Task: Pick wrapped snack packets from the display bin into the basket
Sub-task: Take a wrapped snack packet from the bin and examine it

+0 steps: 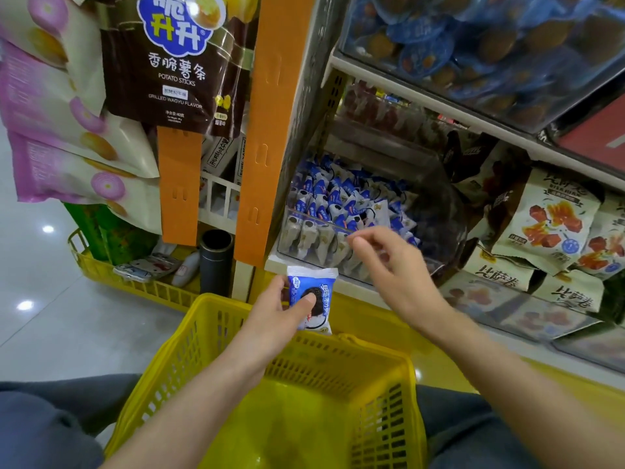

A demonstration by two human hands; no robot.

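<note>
My left hand [277, 308] grips a blue-and-white wrapped snack packet [316, 289] above the far rim of the yellow basket [216, 336]. Nothing lies on the basket's floor. A clear display bin [306, 238] on the shelf holds several more blue-and-white packets [341, 198]. My right hand [389, 262] hovers at the bin's front edge, fingers apart and slightly blurred, holding nothing.
An orange upright strip [267, 130] stands left of the bin. Beige snack bags [548, 218] lie to the right. Chip bags [172, 59] hang at upper left. A second yellow basket [101, 269] and a dark cylinder [216, 258] stand on the floor.
</note>
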